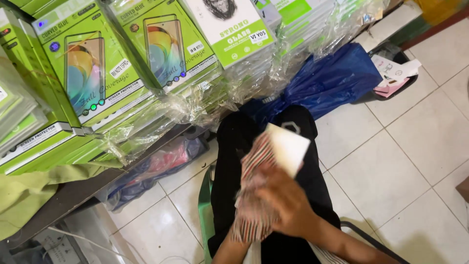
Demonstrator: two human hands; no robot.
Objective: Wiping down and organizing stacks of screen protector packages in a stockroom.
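Right hand grip closed over striped packets and white card, lower centre, above lap; left hand hidden, grip untellable; best squared before sliding; green boxes upper left.

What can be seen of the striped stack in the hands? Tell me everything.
The striped stack is a thick fanned bundle of thin flat packets, red-and-pale striped along their edges, blurred here. One packet's plain white face stands tilted at its top. It sits over the person's dark-clothed lap. The right hand lies across its front; the left hand is hidden beneath it, so its grip cannot be seen.
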